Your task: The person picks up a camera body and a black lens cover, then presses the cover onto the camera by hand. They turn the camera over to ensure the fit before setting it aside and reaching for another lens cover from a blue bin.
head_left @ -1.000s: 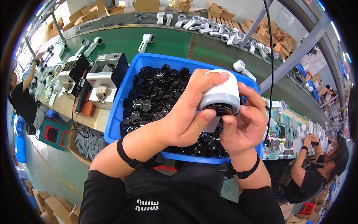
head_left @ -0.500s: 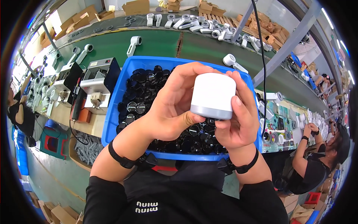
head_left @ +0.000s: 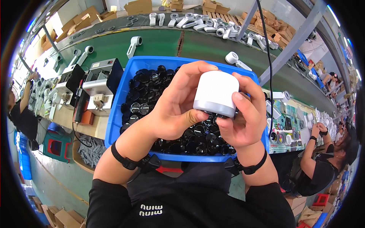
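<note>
Between my two hands I hold a white rounded cylindrical housing (head_left: 217, 89) with a grey band round its lower edge. My left hand (head_left: 175, 110) is closed on its left side, fingers behind it and thumb at the bottom edge. On the other side my right hand (head_left: 247, 114) grips it, with the thumb low beside the rim. A bit of black shows under the grey edge, but its shape is mostly hidden. Below my hands stands a blue bin (head_left: 182, 157) full of glossy black round pieces (head_left: 146, 85).
Left of the bin are grey bench machines (head_left: 100, 81). Behind it a green conveyor (head_left: 159, 43) carries grey-white handled parts (head_left: 134, 45). A black cable (head_left: 269, 72) hangs at the bin's right. Co-workers sit at the right (head_left: 323, 163) and left (head_left: 23, 117).
My hands have tipped and raised the housing slightly, and my right thumb and fingers have shifted on it. At the left, the co-worker's arm has lifted.
</note>
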A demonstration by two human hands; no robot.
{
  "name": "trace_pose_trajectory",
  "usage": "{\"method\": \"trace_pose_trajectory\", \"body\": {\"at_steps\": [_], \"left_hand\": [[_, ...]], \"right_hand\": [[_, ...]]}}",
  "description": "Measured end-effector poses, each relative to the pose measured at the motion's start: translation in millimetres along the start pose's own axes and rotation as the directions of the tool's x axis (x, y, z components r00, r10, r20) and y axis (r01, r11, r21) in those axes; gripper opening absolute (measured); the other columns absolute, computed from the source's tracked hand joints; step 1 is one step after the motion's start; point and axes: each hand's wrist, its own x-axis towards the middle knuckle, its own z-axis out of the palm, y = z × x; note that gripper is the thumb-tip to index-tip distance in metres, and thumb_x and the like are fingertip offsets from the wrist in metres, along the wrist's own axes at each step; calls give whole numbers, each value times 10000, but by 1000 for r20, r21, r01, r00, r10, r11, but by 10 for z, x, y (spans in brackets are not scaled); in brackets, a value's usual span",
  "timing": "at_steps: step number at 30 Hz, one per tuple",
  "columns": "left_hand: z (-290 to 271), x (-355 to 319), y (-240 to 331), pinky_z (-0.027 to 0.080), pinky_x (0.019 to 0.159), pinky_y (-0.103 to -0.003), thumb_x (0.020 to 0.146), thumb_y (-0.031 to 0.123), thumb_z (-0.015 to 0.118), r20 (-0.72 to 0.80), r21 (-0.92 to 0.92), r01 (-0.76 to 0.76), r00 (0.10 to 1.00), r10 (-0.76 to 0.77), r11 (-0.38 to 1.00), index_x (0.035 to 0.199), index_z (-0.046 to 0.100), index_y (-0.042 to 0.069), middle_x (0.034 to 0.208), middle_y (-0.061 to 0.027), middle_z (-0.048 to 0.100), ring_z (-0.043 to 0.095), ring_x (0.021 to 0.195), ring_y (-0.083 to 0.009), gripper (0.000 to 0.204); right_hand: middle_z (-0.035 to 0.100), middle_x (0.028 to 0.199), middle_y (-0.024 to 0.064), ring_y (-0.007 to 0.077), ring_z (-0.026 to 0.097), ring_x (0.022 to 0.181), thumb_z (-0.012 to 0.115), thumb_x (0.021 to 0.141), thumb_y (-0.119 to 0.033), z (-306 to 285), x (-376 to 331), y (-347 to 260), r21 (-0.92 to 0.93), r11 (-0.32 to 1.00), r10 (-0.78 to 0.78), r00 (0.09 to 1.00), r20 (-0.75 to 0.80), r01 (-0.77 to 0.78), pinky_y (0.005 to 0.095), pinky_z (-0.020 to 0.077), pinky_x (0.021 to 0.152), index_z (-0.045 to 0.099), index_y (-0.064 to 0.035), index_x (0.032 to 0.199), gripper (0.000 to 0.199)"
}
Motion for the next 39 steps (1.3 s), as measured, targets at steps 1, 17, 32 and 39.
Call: {"method": "trace_pose_trajectory", "body": {"at_steps": [1, 17, 32, 39], "left_hand": [[-3, -1, -1, 422, 1141, -408, 948, 169, 780, 0, 1, 0, 1000, 0, 1000, 1559, 277, 80, 1499, -123, 458, 483, 1390, -242, 796], [-9, 0, -100, 388, 1109, -326, 1068, 256, 610, 25, -106, 149, 989, -147, 983, 1654, 204, 40, 1515, -73, 444, 443, 1365, -158, 746], [-12, -26, -88, 433, 1126, -377, 1026, 224, 683, -64, -190, 183, 978, -198, 965, 1659, 175, 11, 1500, -98, 490, 492, 1363, -199, 839], [11, 48, -101, 429, 1128, -397, 996, 155, 727, -101, -168, 142, 982, -161, 975, 1618, 300, -16, 1464, -115, 528, 509, 1329, -189, 774]], "right_hand": [[625, 1269, 290, 335, 663, 1023, 827, 895, -333, 5, 1, 6, 0, 1000, 0, 1000, -1, 0, 344, 600, 701, 638, -44, 1303, 534], [695, 1107, 198, 270, 596, 770, 835, 843, -300, -25, 47, 8, -81, 990, 119, 991, 63, -114, 346, 493, 645, 701, 24, 1265, 548], [643, 1159, 228, 313, 600, 854, 772, 891, -228, 51, 15, 68, -57, 993, 107, 989, 102, -102, 395, 512, 736, 610, 76, 1350, 575], [644, 1157, 222, 299, 620, 889, 702, 968, -254, 16, -5, 18, 66, 942, 320, 940, 116, -329, 372, 523, 770, 594, 71, 1366, 525]]}}
